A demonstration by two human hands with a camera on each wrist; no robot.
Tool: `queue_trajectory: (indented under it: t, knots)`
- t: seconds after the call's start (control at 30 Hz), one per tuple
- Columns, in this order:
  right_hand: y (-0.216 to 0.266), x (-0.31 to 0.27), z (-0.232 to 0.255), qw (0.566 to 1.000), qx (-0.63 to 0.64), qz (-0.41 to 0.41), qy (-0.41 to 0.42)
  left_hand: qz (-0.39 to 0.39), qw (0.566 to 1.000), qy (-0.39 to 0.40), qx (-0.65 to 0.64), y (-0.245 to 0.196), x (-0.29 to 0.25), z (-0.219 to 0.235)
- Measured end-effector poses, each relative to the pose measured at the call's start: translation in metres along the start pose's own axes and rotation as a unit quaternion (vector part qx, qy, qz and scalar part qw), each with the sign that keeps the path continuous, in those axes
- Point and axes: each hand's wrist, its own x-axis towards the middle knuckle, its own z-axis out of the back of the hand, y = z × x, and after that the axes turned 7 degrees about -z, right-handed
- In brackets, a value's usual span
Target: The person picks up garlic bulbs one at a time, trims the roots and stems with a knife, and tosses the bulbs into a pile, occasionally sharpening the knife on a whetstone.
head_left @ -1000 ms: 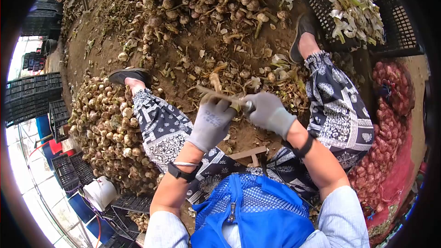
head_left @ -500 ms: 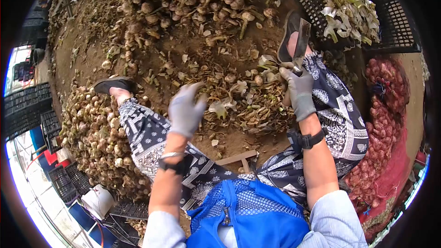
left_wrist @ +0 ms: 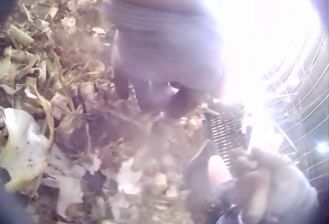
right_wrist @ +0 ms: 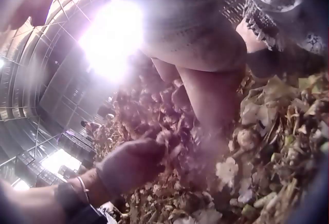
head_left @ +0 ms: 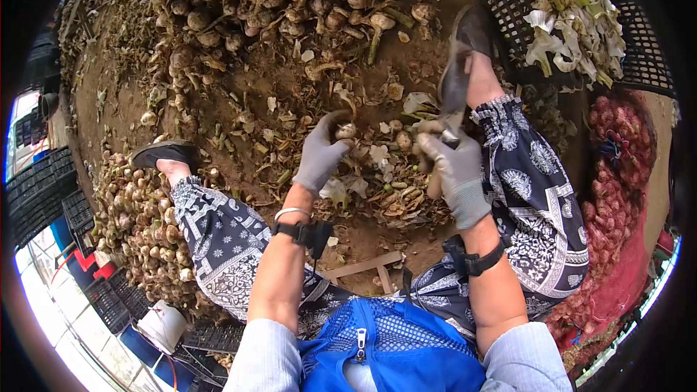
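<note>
Gripping knife (head_left: 456,91) and bulb (head_left: 345,131)

Left hand (head_left: 320,156), gloved, held the bulb, fingers curled and pinching its side; stem rose past them. Could not tell whether the bulb touched the ground (head_left: 247,80). Right hand (head_left: 456,167), gloved, well apart from left: fingers wrapped round the knife's grip, blade blurred, pointing away from the body, overlapping the right shoe (head_left: 475,33) in head view. Peelings (head_left: 399,207) lay between the legs. Garlic heap (head_left: 145,221) sat beside the left leg; red net sacks (head_left: 617,210), beyond the right.
</note>
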Motion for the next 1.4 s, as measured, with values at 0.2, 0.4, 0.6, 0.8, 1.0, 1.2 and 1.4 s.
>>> queue_trajectory:
  t: [0.2,0.4,0.6,0.8,1.0,1.2,1.4]
  knots:
    - [-0.028,-0.005,-0.016,0.987,0.040,-0.091,0.124,-0.167,0.971,0.081,0.153,-0.064,-0.047,-0.032]
    - [-0.010,-0.035,-0.033,0.966,0.132,-0.037,0.219,-0.087,0.988,-0.048,0.121,-0.077,-0.088,-0.029]
    - [-0.019,-0.058,-0.033,0.943,-0.209,0.201,0.163,0.002,0.989,-0.085,-0.122,-0.092,-0.115,-0.019]
    - [-0.011,-0.083,-0.026,0.752,-0.503,0.413,0.107,0.000,0.983,-0.046,-0.176,-0.090,-0.141,-0.001]
    - [-0.024,-0.075,-0.026,0.763,-0.495,0.399,0.119,-0.069,0.998,-0.004,0.009,-0.092,-0.145,0.013]
    - [-0.038,-0.046,-0.018,0.779,-0.559,0.262,0.112,-0.230,0.930,0.143,0.249,-0.102,-0.140,0.037]
    - [-0.034,-0.061,-0.024,0.811,-0.534,0.217,0.099,-0.028,0.998,0.016,0.050,-0.110,-0.149,0.032]
